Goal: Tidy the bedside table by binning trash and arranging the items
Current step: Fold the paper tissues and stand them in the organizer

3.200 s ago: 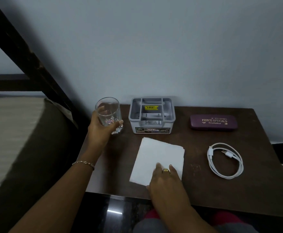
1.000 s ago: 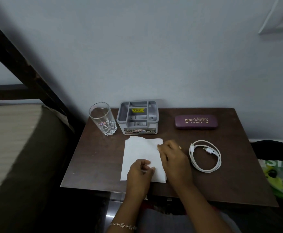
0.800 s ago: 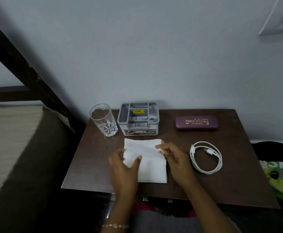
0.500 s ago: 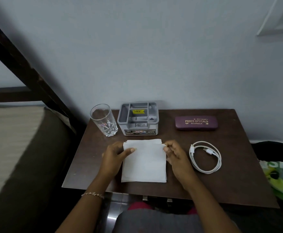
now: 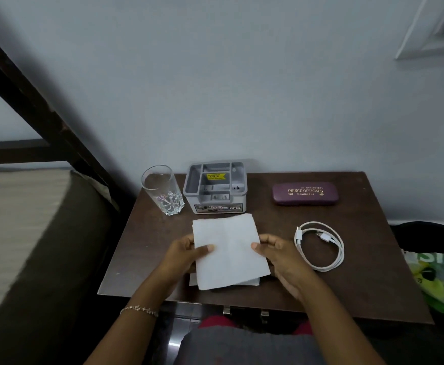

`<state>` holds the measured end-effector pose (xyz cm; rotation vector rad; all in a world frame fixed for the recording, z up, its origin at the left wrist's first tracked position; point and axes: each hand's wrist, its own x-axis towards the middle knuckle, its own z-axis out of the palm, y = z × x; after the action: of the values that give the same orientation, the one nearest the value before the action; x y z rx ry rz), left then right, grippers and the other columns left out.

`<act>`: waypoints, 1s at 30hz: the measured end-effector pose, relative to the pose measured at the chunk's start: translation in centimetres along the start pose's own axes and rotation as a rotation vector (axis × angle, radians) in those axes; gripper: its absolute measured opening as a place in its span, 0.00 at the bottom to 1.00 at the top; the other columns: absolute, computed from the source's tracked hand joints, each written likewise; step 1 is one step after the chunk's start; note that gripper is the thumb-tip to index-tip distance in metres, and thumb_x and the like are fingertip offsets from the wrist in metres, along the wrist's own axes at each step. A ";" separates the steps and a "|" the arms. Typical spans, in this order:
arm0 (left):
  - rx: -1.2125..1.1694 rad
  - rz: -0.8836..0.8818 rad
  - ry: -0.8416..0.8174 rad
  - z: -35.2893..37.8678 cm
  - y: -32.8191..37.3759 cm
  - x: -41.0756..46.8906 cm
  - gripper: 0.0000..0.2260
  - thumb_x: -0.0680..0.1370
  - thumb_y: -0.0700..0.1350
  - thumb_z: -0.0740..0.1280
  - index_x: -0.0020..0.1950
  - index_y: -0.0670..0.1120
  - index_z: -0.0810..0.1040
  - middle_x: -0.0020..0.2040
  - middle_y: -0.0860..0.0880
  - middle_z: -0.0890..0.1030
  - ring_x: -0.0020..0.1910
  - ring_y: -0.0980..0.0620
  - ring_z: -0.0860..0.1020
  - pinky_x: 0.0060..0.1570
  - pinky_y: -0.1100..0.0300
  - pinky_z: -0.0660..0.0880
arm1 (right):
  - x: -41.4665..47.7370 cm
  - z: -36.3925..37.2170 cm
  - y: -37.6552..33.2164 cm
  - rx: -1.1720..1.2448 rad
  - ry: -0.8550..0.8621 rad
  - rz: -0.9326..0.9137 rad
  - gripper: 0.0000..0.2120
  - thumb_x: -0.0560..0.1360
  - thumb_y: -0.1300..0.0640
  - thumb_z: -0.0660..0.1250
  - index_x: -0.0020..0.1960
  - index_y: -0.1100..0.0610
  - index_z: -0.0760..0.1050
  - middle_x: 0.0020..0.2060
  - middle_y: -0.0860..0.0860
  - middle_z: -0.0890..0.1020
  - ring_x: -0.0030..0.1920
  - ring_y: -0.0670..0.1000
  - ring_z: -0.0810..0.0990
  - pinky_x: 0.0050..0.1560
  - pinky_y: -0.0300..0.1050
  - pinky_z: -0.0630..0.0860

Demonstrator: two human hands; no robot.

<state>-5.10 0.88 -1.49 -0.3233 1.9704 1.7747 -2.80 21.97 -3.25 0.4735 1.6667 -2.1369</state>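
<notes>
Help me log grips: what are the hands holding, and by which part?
Both hold the white tissue: left hand pinches its left edge, right hand its right edge.

One glass, one grey box, one purple case, one white cable and one white paper are here. Two hands show: left hand, right hand.

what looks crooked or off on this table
Only the white napkin, pinched between the left hand and right hand: its top layer is twisted off the layer beneath, which peeks out at the near edge. Nothing spilled or damaged.
</notes>
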 end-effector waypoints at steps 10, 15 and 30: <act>-0.024 0.124 -0.173 -0.7 2.8 -4.2 0.13 0.75 0.29 0.62 0.42 0.42 0.83 0.53 0.47 0.84 0.52 0.51 0.82 0.47 0.61 0.79 | -2.3 -0.2 -2.1 -0.029 -0.053 -0.041 0.17 0.75 0.73 0.54 0.39 0.57 0.77 0.43 0.51 0.83 0.41 0.49 0.81 0.36 0.41 0.74; -0.257 0.058 -0.179 -0.4 5.1 -7.3 0.09 0.68 0.41 0.59 0.43 0.45 0.77 0.46 0.47 0.82 0.41 0.50 0.81 0.31 0.58 0.79 | -4.1 0.8 -4.0 -0.060 -0.140 -0.104 0.16 0.75 0.70 0.57 0.35 0.56 0.75 0.38 0.49 0.82 0.39 0.47 0.80 0.34 0.40 0.72; 0.126 0.027 -0.403 -1.3 11.9 -6.6 0.39 0.71 0.73 0.42 0.60 0.49 0.79 0.63 0.48 0.79 0.65 0.49 0.74 0.72 0.45 0.58 | -9.6 2.1 -11.0 -0.294 -0.270 -0.367 0.19 0.76 0.69 0.57 0.33 0.54 0.76 0.43 0.53 0.81 0.41 0.48 0.79 0.33 0.37 0.74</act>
<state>-5.25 0.36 12.16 0.0978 1.7871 1.5740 -0.01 23.25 11.17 -0.2152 1.9741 -2.0239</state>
